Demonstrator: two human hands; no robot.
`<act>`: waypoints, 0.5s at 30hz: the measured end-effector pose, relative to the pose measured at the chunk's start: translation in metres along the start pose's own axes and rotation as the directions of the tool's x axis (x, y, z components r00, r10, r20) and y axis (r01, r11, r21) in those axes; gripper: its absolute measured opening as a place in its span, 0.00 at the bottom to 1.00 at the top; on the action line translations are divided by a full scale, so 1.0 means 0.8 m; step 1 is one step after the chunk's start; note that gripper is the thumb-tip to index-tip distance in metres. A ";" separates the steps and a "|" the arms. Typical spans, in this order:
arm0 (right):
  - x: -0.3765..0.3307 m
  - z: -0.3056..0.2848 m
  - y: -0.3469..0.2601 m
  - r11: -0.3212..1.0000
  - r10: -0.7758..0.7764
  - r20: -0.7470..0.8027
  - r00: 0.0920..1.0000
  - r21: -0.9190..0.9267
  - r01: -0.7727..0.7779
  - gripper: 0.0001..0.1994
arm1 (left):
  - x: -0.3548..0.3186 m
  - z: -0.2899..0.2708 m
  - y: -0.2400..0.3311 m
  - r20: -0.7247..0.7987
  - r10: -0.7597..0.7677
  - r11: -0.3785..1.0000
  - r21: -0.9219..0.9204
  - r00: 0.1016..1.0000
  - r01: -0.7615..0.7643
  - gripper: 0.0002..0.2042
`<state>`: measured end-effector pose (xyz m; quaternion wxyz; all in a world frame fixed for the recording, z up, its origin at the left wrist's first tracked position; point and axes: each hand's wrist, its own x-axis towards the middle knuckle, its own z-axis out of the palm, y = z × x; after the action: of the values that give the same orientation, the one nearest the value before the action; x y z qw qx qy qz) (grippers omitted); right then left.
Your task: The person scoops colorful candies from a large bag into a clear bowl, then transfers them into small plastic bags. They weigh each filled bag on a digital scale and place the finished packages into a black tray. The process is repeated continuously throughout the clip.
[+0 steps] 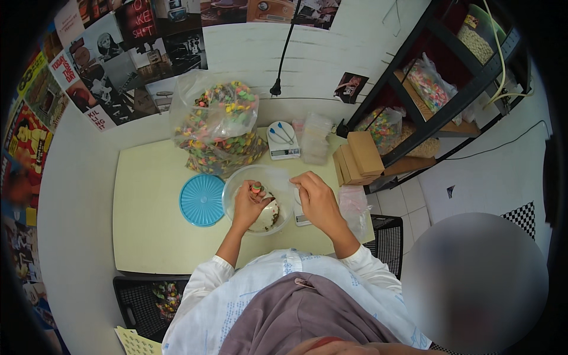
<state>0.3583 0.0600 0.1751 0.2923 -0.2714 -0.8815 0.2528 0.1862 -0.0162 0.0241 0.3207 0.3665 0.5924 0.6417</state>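
Observation:
My left hand [251,206] is closed around several small colourful candies [256,188], with red, green and orange showing at the fingers. It is above a translucent round tub [285,220], where a few dark bits lie at the bottom. To its right, my right hand [317,198] pinches what looks like a thin clear plastic bag [283,176] beside the tub's rim; the film is hard to make out. Partly hidden under that hand is a small white scale [302,220]. A round blue ribbed lid [203,200] lies left of the tub.
Behind the tub stands a big clear sack of wrapped candies [222,133]. A second white scale [283,141] holds two blue-ended items. Clear bags [316,139], brown boxes [358,160] and a loaded shelf rack [426,124] are at the right. Black baskets [133,305] flank me.

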 end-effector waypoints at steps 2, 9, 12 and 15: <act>-0.006 0.026 0.028 0.997 0.023 0.035 0.999 -0.069 -0.020 0.10 | 0.001 -0.003 -0.009 0.015 -0.012 0.987 -0.159 1.000 0.014 0.23; -0.030 0.115 0.082 0.928 0.056 0.480 0.875 -0.348 0.131 0.11 | -0.012 -0.009 -0.003 0.083 0.005 0.985 -0.172 0.997 0.009 0.23; -0.027 0.115 0.079 0.964 0.053 0.418 0.907 -0.257 0.062 0.11 | -0.017 -0.012 0.004 0.117 -0.014 0.983 -0.182 0.993 0.035 0.23; -0.015 0.102 0.062 0.998 -0.003 0.228 0.974 -0.062 0.018 0.10 | -0.018 -0.013 0.004 0.155 -0.033 0.977 -0.203 0.987 0.064 0.23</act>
<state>0.3298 0.0655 0.0833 0.1819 -0.2453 -0.9182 0.2524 0.1850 -0.0341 0.0255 0.4164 0.3640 0.5053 0.6624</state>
